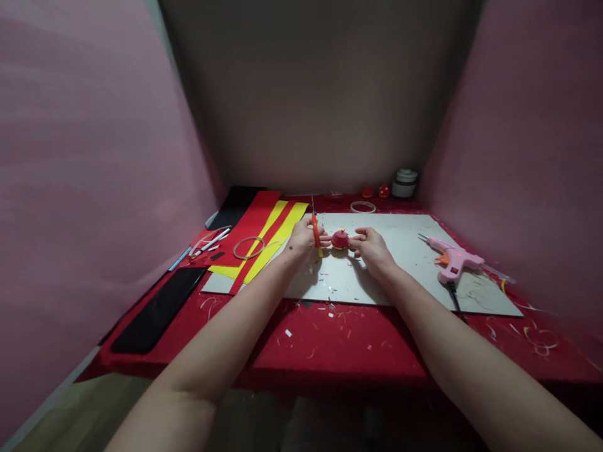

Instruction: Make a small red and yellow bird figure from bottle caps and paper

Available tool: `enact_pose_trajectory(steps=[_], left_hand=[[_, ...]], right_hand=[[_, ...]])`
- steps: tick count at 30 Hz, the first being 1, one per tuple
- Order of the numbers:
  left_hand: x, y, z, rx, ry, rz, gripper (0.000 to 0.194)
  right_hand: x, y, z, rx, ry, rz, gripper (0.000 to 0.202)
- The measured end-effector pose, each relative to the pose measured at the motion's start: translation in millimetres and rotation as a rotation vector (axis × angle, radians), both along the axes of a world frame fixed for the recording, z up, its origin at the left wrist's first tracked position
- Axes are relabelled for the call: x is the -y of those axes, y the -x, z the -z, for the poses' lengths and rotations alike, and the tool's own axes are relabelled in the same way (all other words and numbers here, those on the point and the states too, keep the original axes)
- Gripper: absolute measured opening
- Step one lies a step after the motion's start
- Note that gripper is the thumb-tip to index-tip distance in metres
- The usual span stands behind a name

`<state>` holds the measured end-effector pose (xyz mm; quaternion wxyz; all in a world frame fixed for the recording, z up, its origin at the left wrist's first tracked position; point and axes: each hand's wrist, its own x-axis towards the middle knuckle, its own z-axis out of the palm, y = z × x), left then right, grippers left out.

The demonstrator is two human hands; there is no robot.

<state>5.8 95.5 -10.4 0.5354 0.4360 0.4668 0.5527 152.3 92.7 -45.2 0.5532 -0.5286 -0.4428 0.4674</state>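
Note:
A small round red craft piece (340, 239) with a yellow lower edge is held low over the white board (405, 263), between my two hands. My left hand (306, 240) carries orange-handled scissors (315, 231), blades pointing away from me, and its fingertips reach the left side of the red piece. On the right side of that piece, my right hand (370, 248) has its thumb and fingers closed at the edge. The fingertips are small in view, so the exact grip is hard to see.
Red and yellow paper strips (268, 226) lie at the left, near a black phone (160, 311). A pink glue gun (455, 258) rests on the board's right. Small red pieces (384, 190) and a lidded jar (405, 183) stand behind. Scraps litter the red cloth (348, 348).

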Motion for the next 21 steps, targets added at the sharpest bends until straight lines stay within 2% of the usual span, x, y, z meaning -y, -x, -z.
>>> enact_pose_trajectory(steps=[9,15,21], left_hand=[[17,7,-9.1,0.094,-0.115,-0.045,0.015],[23,8,-8.5,0.128,-0.183,-0.031,0.013],[33,4,-9.9,0.122,-0.234,0.075,0.025]], right_hand=[[17,6,-11.7,-0.285,-0.038,-0.121,0.018],[22,11,-8.7,-0.28,-0.216,-0.162,0.042],[22,13,-9.2,-0.312,-0.312,-0.116,0.044]])
